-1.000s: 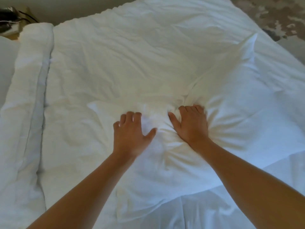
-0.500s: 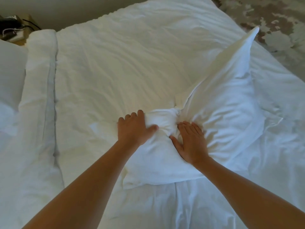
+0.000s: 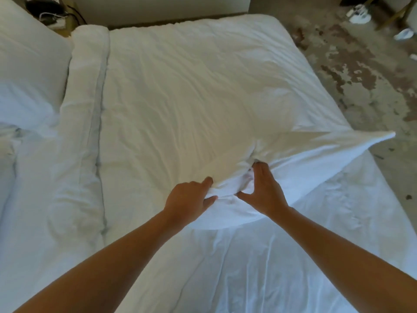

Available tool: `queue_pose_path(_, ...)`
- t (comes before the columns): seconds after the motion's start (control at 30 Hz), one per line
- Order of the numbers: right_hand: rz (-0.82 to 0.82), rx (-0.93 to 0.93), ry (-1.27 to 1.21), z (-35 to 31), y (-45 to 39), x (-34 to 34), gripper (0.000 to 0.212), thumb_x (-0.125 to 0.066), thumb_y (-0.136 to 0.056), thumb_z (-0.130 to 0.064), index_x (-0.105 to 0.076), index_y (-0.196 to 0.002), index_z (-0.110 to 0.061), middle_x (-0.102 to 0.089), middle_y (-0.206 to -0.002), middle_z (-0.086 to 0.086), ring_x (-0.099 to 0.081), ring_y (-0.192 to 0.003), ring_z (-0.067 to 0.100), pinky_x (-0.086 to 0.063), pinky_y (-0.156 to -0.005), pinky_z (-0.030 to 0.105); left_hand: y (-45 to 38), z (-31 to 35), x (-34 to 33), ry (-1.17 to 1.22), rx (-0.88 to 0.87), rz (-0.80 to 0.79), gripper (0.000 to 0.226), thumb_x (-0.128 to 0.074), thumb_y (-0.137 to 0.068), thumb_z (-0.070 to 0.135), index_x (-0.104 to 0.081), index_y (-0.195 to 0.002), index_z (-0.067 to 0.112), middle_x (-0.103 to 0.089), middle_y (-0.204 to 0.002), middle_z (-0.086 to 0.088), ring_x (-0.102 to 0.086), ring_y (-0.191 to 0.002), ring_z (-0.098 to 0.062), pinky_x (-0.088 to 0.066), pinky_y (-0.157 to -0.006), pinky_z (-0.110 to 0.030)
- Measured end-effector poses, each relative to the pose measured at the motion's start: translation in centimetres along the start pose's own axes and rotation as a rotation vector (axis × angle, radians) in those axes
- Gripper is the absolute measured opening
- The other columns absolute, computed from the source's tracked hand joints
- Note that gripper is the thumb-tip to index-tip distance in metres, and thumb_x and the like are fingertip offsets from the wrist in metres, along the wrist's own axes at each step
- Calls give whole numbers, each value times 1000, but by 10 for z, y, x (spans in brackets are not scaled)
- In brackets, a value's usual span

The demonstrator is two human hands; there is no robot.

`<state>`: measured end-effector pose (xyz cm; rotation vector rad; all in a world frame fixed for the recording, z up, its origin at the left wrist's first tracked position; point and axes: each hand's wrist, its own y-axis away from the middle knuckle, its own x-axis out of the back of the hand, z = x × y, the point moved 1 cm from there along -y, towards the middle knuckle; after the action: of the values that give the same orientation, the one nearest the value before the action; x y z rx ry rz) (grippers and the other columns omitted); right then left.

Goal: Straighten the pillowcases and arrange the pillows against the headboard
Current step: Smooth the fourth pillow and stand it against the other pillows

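A white pillow [image 3: 316, 163] in a loose pillowcase lies on the right half of the bed, its far corner lifted and pointing right past the bed's edge. My left hand [image 3: 188, 199] pinches the bunched pillowcase fabric at the pillow's near left end. My right hand [image 3: 262, 192] lies flat with fingers together, pressed against the bunched fabric just right of the left hand. A second white pillow [image 3: 27, 68] rests at the far left, at the head of the bed.
A white duvet [image 3: 180, 98] covers the bed, with a rolled fold [image 3: 83, 123] running down the left. A nightstand with a dark object and cables [image 3: 48, 10] stands at the top left. Worn patchy floor [image 3: 361, 71] with white shoes [image 3: 358, 14] lies to the right.
The pillow has swung right, its far corner now raised over the bed's edge. My left hand went from pressing flat to pinching fabric. Both hands shifted right, and the view widened.
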<state>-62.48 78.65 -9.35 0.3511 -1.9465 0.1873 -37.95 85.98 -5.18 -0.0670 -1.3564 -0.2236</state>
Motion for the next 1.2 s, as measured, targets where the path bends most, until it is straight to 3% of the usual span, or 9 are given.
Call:
queue_pose_path(0.13,184,165,164,-33,22,40,124,-65,-72,-90,-30,-159,-8,-34,-163,13,-35,-151,33,-32,-123,46,43,-2,59,-40,-88,124,34,-53,-98,53,-56,-114,22,-69,-68,-1,-68,-58,-27,-42,-51,-30)
queue_pose_path(0.27,178,272,218,-79,30,58,114,-54,-78,-92,-45,-151,-4,-52,-149,14,-44,-146,33,-23,-127,52,101,-22,137,-78,-109,247,30,-60,-98,48,-65,-111,22,-70,-69,0,-66,-55,-27,-38,-49,-28)
queue_pose_path(0.33,169,328,224,-108,32,60,99,-52,-84,-89,-56,-137,-6,-62,-127,11,-57,-122,32,-34,-119,48,141,-35,170,-95,-75,280,30,-57,-97,49,-65,-107,22,-70,-69,0,-66,-55,-28,-40,-49,-28)
queue_pose_path(0.43,136,408,192,-168,42,55,79,-48,-91,-82,-63,-118,-9,-68,-93,7,-66,-87,31,-52,-80,42,207,-58,206,-85,-2,339,22,-56,-97,48,-58,-97,26,-66,-65,2,-63,-53,-25,-37,-50,-26)
queue_pose_path(0.5,93,472,171,-216,54,46,75,-42,-95,-79,-68,-113,-11,-70,-70,5,-71,-67,31,-54,-57,35,253,-77,222,-108,79,348,20,-57,-96,48,-54,-94,28,-64,-64,4,-62,-54,-25,-40,-49,-28)
queue_pose_path(0.63,58,640,70,-314,75,32,80,-26,-96,-80,-66,-82,-12,-60,-49,5,-64,-48,30,-41,-47,28,349,-130,245,-157,291,431,28,-51,-96,55,-48,-88,28,-62,-65,4,-62,-58,-25,-38,-48,-28)
queue_pose_path(0.87,100,870,41,-479,94,29,59,-38,-98,-69,-54,-72,-19,-63,-56,7,-61,-48,30,-30,-50,28,503,-226,241,-34,689,546,26,-59,-97,45,-51,-92,21,-60,-77,0,-61,-69,-27,-48,-58,-36)
queue_pose_path(0.97,23,867,135,-523,97,13,60,-37,-98,-72,-59,-86,-17,-70,-68,9,-66,-59,32,-41,-53,32,540,-254,212,41,769,548,23,-56,-99,42,-55,-98,19,-62,-84,-4,-62,-76,-30,-50,-66,-40)
queue_pose_path(1.2,-297,586,442,-535,113,-83,32,-48,-107,-44,-59,-104,-14,-71,-93,10,-69,-83,32,-45,-64,35,557,-302,124,353,898,183,14,-55,-101,31,-57,-101,17,-66,-98,-6,-66,-96,-34,-50,-81,-41)
